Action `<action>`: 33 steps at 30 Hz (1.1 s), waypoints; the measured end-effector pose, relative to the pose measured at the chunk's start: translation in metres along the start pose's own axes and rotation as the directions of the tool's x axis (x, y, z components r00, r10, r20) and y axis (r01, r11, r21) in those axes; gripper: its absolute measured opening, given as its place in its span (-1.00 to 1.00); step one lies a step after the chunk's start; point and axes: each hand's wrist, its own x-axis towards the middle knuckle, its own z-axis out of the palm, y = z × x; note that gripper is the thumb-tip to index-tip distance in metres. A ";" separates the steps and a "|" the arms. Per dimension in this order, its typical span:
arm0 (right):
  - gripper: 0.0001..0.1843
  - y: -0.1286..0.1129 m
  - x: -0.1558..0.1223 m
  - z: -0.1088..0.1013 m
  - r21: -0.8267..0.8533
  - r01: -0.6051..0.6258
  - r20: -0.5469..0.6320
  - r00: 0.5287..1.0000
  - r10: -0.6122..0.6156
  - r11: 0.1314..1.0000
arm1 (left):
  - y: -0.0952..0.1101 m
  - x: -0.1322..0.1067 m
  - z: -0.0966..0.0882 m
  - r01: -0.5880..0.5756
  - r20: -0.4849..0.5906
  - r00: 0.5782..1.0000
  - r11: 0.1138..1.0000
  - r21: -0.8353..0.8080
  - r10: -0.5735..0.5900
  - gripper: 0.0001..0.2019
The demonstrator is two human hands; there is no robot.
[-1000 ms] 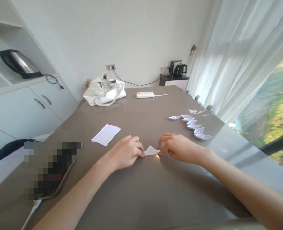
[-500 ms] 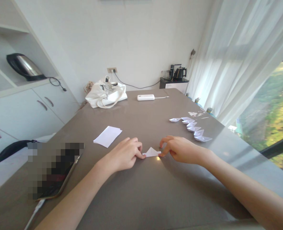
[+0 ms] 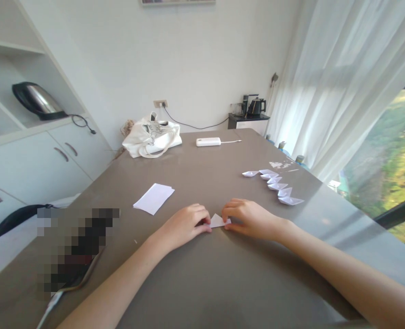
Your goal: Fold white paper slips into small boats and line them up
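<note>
Head view, and both hands were right on the paper! The left hand had its thumb and fingers narrowed to a pinch on the left end of a small folded paper, and over on the other side the right hand matched it, thumb low, fingers curled above, gripping the right end. Between them, the white peak poked up in a neat triangle, low against the grey-brown worktop, near the middle and in front of the person.

Out to the left, well short of the bag, lay a stack of white paper, its sheets slightly askew. Across to the right, what a line-up: a row of small paper boats ran at a slant, close together, with white scraps just beyond, towards the worktop's edge. Farther back sat a white bag with its handle drooping forward, and to its right a white device with a short cable trailing off. Near the left forearm, a dark object was blurred into blocks, a white cord at its near end.
</note>
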 end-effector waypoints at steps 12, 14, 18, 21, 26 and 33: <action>-0.84 -0.001 0.000 0.008 -0.039 -0.017 -0.045 0.999 0.015 0.999 | 0.010 0.002 0.003 -0.048 -0.059 0.996 0.979 0.198 0.061 -0.82; -0.84 -0.001 0.001 0.008 -0.045 -0.029 -0.075 0.997 0.026 0.999 | 0.011 0.001 0.001 -0.044 -0.098 0.993 0.973 0.227 0.068 -0.81; -0.83 -0.001 0.001 0.009 -0.024 -0.046 -0.160 0.986 0.041 0.999 | 0.011 -0.001 -0.001 -0.025 -0.184 0.981 0.973 0.229 0.068 -0.81; -0.85 -0.003 0.001 0.011 0.015 -0.075 -0.240 0.968 0.076 0.997 | 0.012 -0.002 -0.002 -0.003 -0.226 0.973 0.974 0.224 0.055 -0.84; -0.86 -0.009 0.001 0.010 0.212 -0.105 -0.296 0.941 0.167 0.972 | 0.014 -0.002 0.001 0.006 -0.298 0.955 0.999 0.051 0.009 -0.83; -0.70 -0.005 0.004 0.009 0.583 -0.157 -0.248 0.900 0.359 0.797 | 0.018 0.001 0.000 0.161 -0.293 0.912 0.907 -0.390 -0.288 -0.81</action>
